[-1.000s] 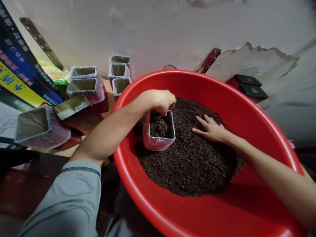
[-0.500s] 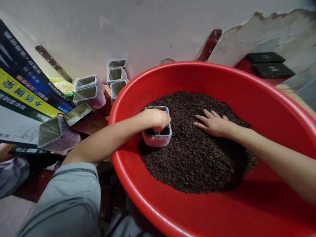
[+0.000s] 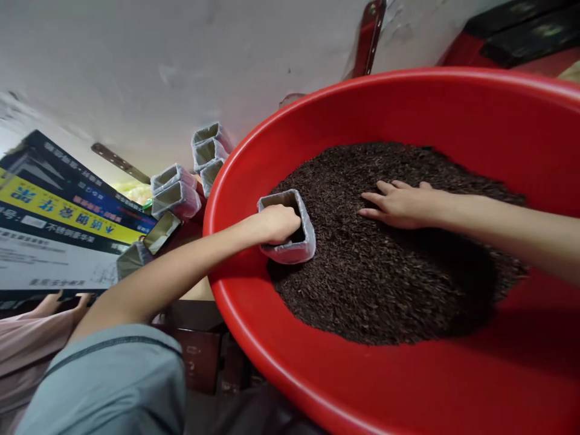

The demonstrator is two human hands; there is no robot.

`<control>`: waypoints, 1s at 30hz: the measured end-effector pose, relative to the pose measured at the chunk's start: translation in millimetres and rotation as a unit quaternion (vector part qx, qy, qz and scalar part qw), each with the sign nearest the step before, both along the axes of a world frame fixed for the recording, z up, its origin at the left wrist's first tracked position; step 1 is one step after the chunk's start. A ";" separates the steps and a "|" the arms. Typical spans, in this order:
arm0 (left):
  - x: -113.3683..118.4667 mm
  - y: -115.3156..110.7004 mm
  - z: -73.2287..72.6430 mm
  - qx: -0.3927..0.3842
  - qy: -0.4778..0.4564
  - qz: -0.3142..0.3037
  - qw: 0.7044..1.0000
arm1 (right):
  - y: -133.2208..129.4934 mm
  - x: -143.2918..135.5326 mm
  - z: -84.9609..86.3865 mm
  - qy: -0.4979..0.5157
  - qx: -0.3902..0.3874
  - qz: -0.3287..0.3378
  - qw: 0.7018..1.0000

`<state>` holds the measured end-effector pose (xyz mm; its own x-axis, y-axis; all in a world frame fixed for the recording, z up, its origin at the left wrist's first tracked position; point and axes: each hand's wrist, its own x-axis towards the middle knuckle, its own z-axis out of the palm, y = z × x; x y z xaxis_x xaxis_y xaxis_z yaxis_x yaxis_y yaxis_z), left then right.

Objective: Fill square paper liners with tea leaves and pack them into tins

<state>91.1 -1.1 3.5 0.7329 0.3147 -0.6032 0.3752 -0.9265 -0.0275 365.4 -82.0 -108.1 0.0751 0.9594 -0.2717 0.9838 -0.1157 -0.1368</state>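
Note:
A rectangular tin lined with clear plastic (image 3: pixel 294 252) stands slightly tilted on a heap of dark, dry tea-like leaves (image 3: pixel 353 290). The heap lies in a big red plastic tub (image 3: pixel 453 386). My left hand (image 3: pixel 280 223) reaches over the tin's left rim, closed, with its fingertips hidden inside; it seems to hold the tin from within. To the right, my right hand (image 3: pixel 401 204) rests palm down on the leaves, open, fingers spread and holding nothing.
Several more plastic-lined tins (image 3: pixel 176 196) stand left of the tub, beside a printed carton (image 3: pixel 77 211). Another person's hand (image 3: pixel 48 305) shows below the carton. Dark boxes (image 3: pixel 525 36) sit behind the tub at the right, near the wall (image 3: pixel 136 66).
The view has shifted and turned. The lined tin has tilted, its opening turned more to the left, with my left hand still in it. My right hand stays spread on the leaves.

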 end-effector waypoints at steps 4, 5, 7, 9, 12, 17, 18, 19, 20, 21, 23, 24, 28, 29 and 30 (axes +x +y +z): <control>1.9 5.0 23.2 0.039 0.049 -0.012 0.998 | -1.9 -5.6 6.8 -0.005 -0.012 0.028 1.000; 0.8 6.6 32.0 0.030 0.047 -0.011 0.998 | -1.9 -5.7 7.5 -0.001 -0.009 0.034 0.999; -2.1 9.2 48.5 0.019 0.031 -0.009 0.999 | -1.3 -4.9 7.8 0.009 -0.003 0.039 0.999; -4.5 10.2 58.9 0.017 0.003 0.000 1.000 | -0.5 -4.3 7.6 0.018 0.001 0.035 0.999; -5.4 8.1 61.9 -0.016 0.002 0.004 1.000 | 0.1 -4.8 7.2 0.018 0.002 0.024 1.000; -2.1 8.8 70.4 -0.100 0.048 0.019 0.994 | 1.9 -2.3 -0.2 0.029 0.028 0.024 0.999; -0.8 10.1 73.5 -0.094 0.040 0.023 0.994 | 2.4 -1.5 -1.9 0.032 0.033 0.023 0.999; 0.8 11.2 75.6 -0.081 0.037 0.020 0.996 | 2.8 -1.0 -3.1 0.033 0.035 0.022 0.999; 2.6 11.6 76.1 -0.066 0.043 0.008 0.997 | 3.0 -0.9 -3.6 0.033 0.034 0.019 0.999; 4.6 11.2 74.9 -0.054 0.061 -0.008 0.997 | 3.1 -1.2 -3.2 0.036 0.032 0.014 0.999; 8.2 8.0 68.2 -0.042 0.100 -0.034 0.994 | 2.8 -2.6 -0.8 0.048 0.030 0.001 0.998; 9.7 5.5 63.7 -0.039 0.109 -0.039 0.992 | 2.6 -3.4 0.7 0.056 0.032 -0.003 0.998; 12.3 -3.9 44.7 0.033 0.064 0.007 0.997 | 2.9 -3.9 2.7 0.037 0.026 0.021 0.999; 12.2 -5.6 40.5 0.056 0.066 0.029 0.996 | 3.3 -3.4 1.8 0.026 0.022 0.028 0.999; 11.7 -6.8 37.1 0.071 0.077 0.050 0.993 | 3.8 -2.6 0.4 0.018 0.020 0.032 0.999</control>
<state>102.9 -7.9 40.7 0.5963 0.4707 -0.6503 0.4464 -0.8677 -0.2188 362.8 -78.2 -107.7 0.0034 0.9722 -0.2343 0.9834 -0.0458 -0.1755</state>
